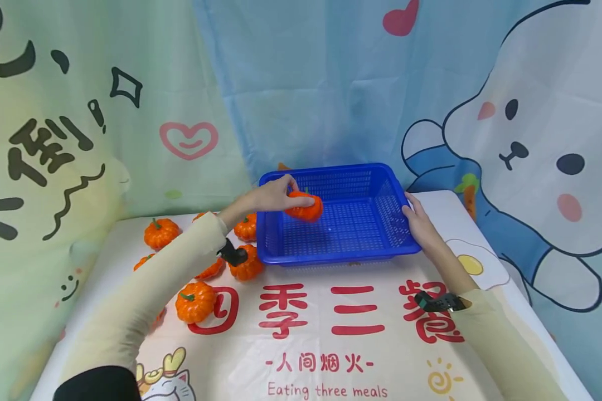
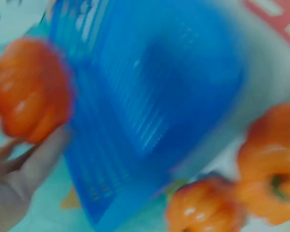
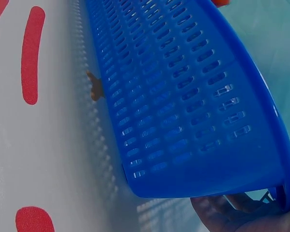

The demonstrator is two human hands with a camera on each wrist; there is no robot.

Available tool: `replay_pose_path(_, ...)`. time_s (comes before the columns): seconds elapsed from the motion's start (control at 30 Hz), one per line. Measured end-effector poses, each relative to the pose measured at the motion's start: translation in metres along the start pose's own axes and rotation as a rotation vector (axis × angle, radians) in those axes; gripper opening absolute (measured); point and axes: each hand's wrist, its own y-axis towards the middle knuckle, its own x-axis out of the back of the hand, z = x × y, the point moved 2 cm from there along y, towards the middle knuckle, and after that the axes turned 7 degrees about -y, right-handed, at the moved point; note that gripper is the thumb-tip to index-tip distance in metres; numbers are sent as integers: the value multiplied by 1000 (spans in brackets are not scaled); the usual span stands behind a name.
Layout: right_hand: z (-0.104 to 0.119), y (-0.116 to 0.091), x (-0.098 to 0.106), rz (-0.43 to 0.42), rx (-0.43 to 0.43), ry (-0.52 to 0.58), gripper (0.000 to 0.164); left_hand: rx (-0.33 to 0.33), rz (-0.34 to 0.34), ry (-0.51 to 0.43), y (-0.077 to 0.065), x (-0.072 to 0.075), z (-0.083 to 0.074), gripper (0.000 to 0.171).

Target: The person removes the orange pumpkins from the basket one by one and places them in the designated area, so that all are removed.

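A small orange pumpkin [image 1: 306,207] with a green stem is held in my left hand [image 1: 277,195], over the left part of a blue plastic basket [image 1: 338,259]. In the left wrist view the held pumpkin [image 2: 33,92] shows at the left, with fingers [image 2: 43,157] along its lower side. My right hand [image 1: 423,224] grips the basket's right end at the rim. The right wrist view shows the basket's slotted side wall [image 3: 183,106] close up, with fingers [image 3: 232,210] under the rim. No pumpkin shows on the basket floor in the head view.
Several more orange pumpkins [image 1: 195,302] lie on the white printed tablecloth [image 1: 321,356] left of the basket, some partly hidden behind my left forearm. One pumpkin [image 1: 247,263] sits right beside the basket's left end. A printed curtain [image 1: 301,83] hangs behind the table.
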Motion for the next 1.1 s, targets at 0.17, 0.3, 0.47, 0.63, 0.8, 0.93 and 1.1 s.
replay_pose_path(0.17, 3, 4, -5, 11, 7, 1, 58, -150, -197, -133, -57, -14, 6, 57)
replay_pose_path(0.3, 3, 4, -6, 18, 15, 6, 58, -149, -278, -127, -114, -27, 16, 69)
replay_pose_path(0.47, 0, 2, -6, 12, 5, 5, 59, -61, -410, -9, -174, -60, 53, 72)
replay_pose_path(0.63, -2, 3, -2, 3, -5, 4, 59, 77, -447, 24, -199, -99, 88, 74)
replay_pose_path(0.8, -2, 2, -3, 10, -4, 4, 60, 118, -485, 20, -202, -123, 108, 79)
replay_pose_path(0.93, -3, 1, -3, 17, -1, 0, 60, 102, -505, 64, -194, -135, 115, 83)
replay_pose_path(1.1, -2, 1, -3, 15, -4, 3, 60, 143, -460, 51, -184, -141, 121, 87)
